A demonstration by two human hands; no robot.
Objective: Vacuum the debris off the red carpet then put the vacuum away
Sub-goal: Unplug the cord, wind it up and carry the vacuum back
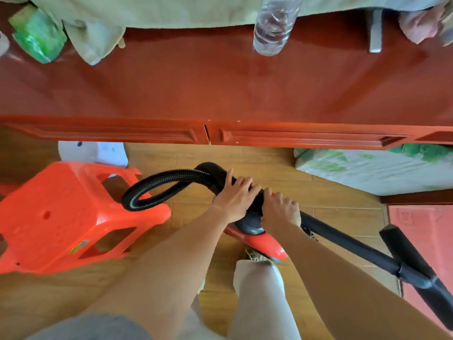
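Though beneath 2 hands, vacuum half-hidden.

Home, a lived-in room. Wood-plank floor. Red-brown cabinet with panelled doors; bottle and draped cloth on top. Orange plastic stool on the floor. Floral bedding by the cabinet, red carpet near it.

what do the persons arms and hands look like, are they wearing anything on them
The left hand and right hand are bare: no gloves, rings, watch or bands are visible. Both forearms are uncovered too, with no sleeve reaching them in view.
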